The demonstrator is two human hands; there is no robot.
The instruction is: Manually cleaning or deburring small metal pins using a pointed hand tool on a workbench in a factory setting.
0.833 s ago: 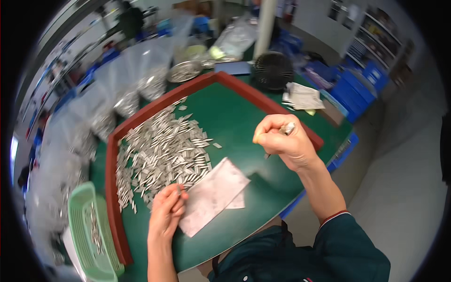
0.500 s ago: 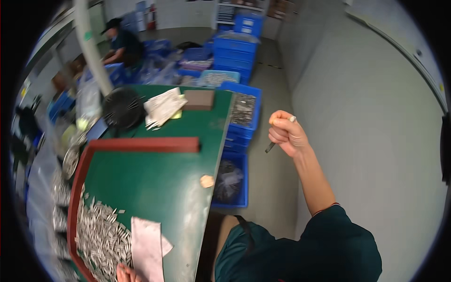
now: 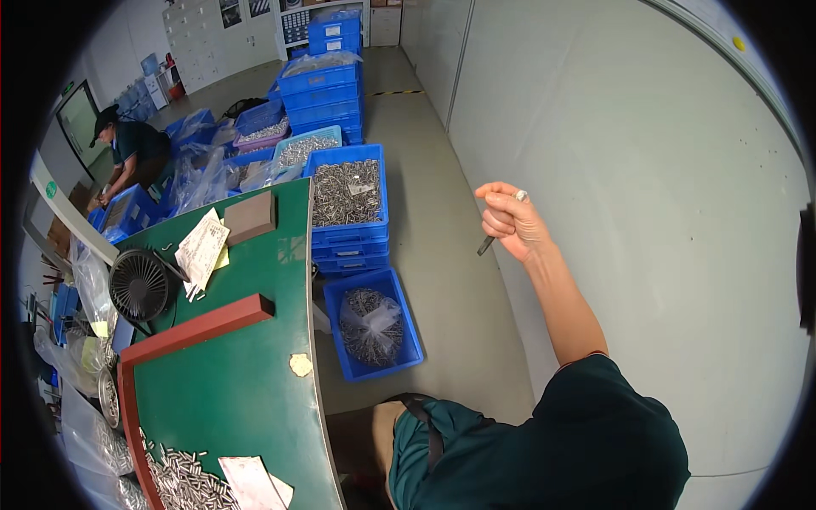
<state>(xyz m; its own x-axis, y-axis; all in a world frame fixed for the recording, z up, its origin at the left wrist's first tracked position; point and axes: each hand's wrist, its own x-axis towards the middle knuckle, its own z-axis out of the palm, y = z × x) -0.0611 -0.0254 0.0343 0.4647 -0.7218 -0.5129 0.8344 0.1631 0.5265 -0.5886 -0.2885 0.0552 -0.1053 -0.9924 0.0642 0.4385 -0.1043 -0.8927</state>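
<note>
Right of the green table [image 3: 246,374], out over the bare grey floor and well clear of the table edge, the right hand [image 3: 512,223] is raised with its fingers curled together around a thin dark tool [image 3: 485,246]. One end of the tool pokes out below the fingers; a small silvery piece [image 3: 521,196] shows at the top of the fist, too small to identify. The left hand is out of view, so its grip cannot be judged.

On the table, near its front-left corner, lies a heap of small metal pins [image 3: 183,480] inside a red rim [image 3: 191,327], with a white paper slip [image 3: 251,483] just beside the heap. At the table's far end stand a black fan [image 3: 140,285], loose papers [image 3: 202,251] and a brown block [image 3: 249,217]. Just right of the table, on the floor, blue crates [image 3: 348,200] hold metal parts. Beyond the table's far end, another person [image 3: 127,157] bends over more crates.
</note>
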